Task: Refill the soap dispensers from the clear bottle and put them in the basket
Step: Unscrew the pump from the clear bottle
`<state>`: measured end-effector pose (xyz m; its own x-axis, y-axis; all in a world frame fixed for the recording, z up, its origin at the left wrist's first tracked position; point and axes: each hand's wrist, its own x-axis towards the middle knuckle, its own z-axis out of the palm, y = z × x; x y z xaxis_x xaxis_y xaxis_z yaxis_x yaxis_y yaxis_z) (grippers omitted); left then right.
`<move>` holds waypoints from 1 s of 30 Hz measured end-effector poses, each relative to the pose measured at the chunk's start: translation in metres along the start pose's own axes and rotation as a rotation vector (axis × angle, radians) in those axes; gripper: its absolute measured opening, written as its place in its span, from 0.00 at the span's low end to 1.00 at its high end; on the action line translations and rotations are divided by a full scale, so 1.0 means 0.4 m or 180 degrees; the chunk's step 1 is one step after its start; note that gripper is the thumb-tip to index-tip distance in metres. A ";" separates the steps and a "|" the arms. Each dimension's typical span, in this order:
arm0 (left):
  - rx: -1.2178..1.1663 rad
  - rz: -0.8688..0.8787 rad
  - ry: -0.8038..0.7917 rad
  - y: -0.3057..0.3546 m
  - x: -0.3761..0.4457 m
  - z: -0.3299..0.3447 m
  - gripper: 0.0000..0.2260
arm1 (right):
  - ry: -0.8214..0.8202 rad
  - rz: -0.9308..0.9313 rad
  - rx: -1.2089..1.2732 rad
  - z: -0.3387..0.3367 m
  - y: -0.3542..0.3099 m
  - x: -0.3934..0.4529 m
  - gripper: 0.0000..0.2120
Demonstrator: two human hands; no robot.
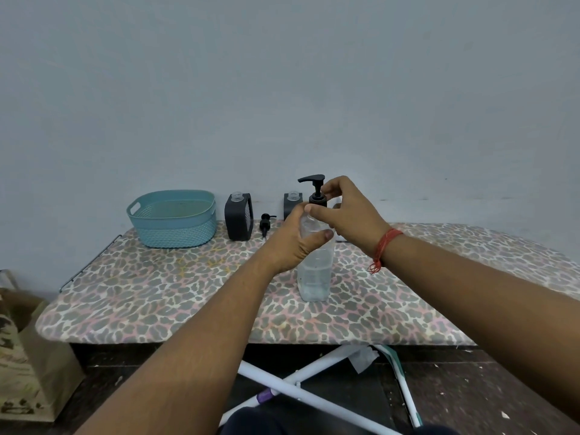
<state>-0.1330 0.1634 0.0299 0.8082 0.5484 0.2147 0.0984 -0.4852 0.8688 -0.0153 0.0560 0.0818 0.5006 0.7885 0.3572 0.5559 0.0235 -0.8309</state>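
A person's left hand [290,238] wraps around the upper body of a clear bottle [314,271] standing upright near the middle of a leopard-print ironing board [175,296], while the right hand [346,211] pinches the collar of the bottle's black pump head [315,189], its spout pointing left. A red thread bracelet [384,246] circles the right wrist. No brand, label or lettering can be read on the bottle or on anything else on the board; a little clear liquid sits in the bottle's lower part. Along the far edge stand a teal woven-pattern basket [174,218] toward the far left corner, a dark soap dispenser [238,219] with its clear neck uncapped just right of it, and a second dark dispenser [292,204] partly hidden behind the hands. A loose black pump [266,222] lies between the two dispensers. The board stands against a plain pale blue-grey wall [282,89], its white crossed legs [301,387] over a dark floor, with a printed paper bag [28,356] at the lower left whose markings are too blurred to read.
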 end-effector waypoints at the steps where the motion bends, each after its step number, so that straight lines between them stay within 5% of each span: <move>1: 0.0016 0.0003 -0.0010 -0.001 0.000 0.000 0.32 | 0.0060 -0.0003 -0.0009 0.002 0.002 0.000 0.15; 8: -0.0069 0.0036 -0.0010 -0.002 -0.004 -0.003 0.36 | -0.0250 0.0009 -0.0135 -0.008 -0.017 0.004 0.10; 14: -0.0071 -0.0022 0.0022 0.004 -0.004 0.001 0.35 | -0.0199 0.0043 -0.0250 0.002 -0.017 -0.011 0.18; 20: 0.0042 -0.0047 0.0057 0.006 -0.006 0.002 0.35 | 0.0252 -0.0052 -0.0056 0.013 -0.012 -0.012 0.16; 30: 0.0018 0.0001 0.0032 0.005 -0.008 0.001 0.37 | -0.0028 -0.0019 0.0256 -0.002 -0.019 -0.021 0.25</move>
<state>-0.1350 0.1605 0.0309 0.8023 0.5551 0.2196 0.1015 -0.4893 0.8662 -0.0232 0.0486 0.0854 0.4915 0.7936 0.3588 0.5035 0.0772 -0.8605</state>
